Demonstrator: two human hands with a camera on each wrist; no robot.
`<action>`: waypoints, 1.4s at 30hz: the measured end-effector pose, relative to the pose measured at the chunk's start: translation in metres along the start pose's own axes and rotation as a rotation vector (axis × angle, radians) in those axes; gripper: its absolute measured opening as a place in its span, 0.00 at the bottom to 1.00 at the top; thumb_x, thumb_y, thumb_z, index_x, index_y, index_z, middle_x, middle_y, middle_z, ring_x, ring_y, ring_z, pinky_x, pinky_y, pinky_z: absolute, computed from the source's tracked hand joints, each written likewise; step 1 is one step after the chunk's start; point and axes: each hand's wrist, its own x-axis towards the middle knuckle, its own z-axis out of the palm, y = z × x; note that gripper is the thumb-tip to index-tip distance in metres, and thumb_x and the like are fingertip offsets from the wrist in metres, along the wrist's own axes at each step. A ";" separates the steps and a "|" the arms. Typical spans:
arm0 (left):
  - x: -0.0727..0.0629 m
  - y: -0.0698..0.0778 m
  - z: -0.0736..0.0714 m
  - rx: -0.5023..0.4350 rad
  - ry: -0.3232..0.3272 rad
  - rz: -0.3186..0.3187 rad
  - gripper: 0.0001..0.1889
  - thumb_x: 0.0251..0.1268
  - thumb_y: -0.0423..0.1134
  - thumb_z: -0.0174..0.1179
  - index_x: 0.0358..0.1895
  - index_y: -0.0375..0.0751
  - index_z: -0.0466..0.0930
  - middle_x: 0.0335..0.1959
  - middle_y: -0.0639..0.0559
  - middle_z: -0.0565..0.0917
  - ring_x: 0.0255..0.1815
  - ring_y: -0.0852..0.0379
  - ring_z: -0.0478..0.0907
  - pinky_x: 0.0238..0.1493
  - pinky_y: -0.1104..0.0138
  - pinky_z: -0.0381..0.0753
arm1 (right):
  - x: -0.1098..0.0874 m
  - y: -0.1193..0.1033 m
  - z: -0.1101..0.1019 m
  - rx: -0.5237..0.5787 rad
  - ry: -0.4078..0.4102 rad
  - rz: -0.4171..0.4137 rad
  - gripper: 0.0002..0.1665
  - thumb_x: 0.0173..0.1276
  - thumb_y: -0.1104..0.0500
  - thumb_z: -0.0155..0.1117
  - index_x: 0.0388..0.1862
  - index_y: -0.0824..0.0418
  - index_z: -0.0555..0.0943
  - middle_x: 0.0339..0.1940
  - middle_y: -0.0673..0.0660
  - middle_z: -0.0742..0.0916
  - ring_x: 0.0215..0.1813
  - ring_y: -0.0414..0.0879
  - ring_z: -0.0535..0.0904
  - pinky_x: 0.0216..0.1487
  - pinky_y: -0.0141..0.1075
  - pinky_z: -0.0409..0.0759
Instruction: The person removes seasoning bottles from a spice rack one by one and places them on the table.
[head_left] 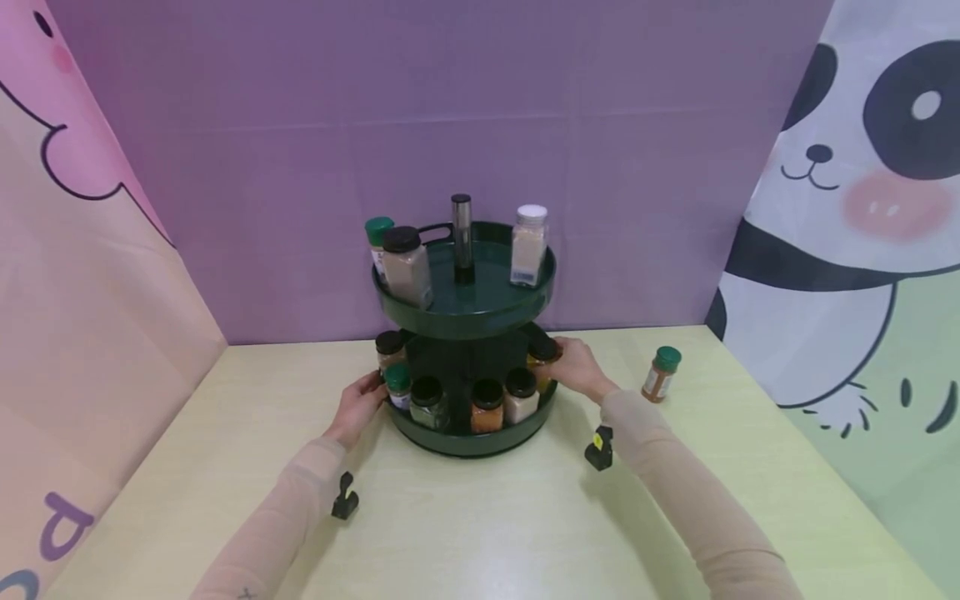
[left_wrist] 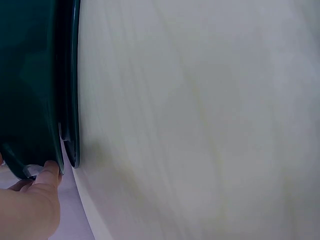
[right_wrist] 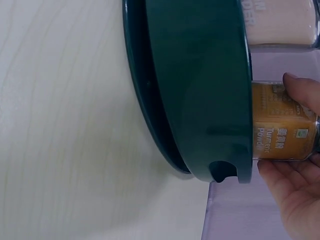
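A dark green two-tier turntable rack [head_left: 465,323] stands on the table with spice jars on both tiers. My left hand [head_left: 358,408] grips the lower tier's rim at its left side; in the left wrist view the thumb lies on the green wall [left_wrist: 30,90] by a cut-out. At the right of the lower tier, my right hand [head_left: 576,367] holds a jar of turmeric powder [right_wrist: 277,135] between thumb and fingers. The jar's base is hidden behind the rim. Beside it stand a pale powder jar [head_left: 521,404] and an orange spice jar [head_left: 487,412].
A green-capped spice bottle [head_left: 660,377] stands on the table [head_left: 465,525] to the right. The upper tier carries a white-capped jar [head_left: 529,248], a black-capped jar [head_left: 408,271] and a green-capped bottle [head_left: 378,237] around a metal post [head_left: 462,237]. A purple backdrop [head_left: 300,208] hangs behind.
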 end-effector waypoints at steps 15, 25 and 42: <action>-0.001 0.001 0.000 -0.012 0.002 -0.001 0.28 0.69 0.33 0.43 0.69 0.28 0.48 0.70 0.33 0.55 0.70 0.42 0.55 0.69 0.55 0.60 | 0.002 -0.006 -0.010 0.060 -0.010 -0.064 0.24 0.47 0.56 0.73 0.44 0.63 0.80 0.41 0.60 0.86 0.42 0.50 0.82 0.44 0.40 0.80; -0.002 0.001 0.000 -0.022 -0.004 0.009 0.28 0.70 0.33 0.42 0.69 0.28 0.48 0.69 0.32 0.55 0.70 0.41 0.55 0.69 0.56 0.60 | 0.003 -0.010 -0.021 0.114 -0.021 -0.081 0.27 0.46 0.55 0.75 0.46 0.60 0.79 0.43 0.59 0.85 0.44 0.51 0.82 0.46 0.42 0.81; -0.002 0.002 0.000 -0.015 -0.002 0.009 0.27 0.70 0.33 0.42 0.69 0.28 0.48 0.69 0.32 0.55 0.70 0.42 0.55 0.68 0.56 0.60 | 0.000 -0.016 -0.036 0.106 -0.019 -0.052 0.27 0.48 0.54 0.74 0.46 0.63 0.79 0.43 0.61 0.85 0.44 0.52 0.81 0.46 0.41 0.81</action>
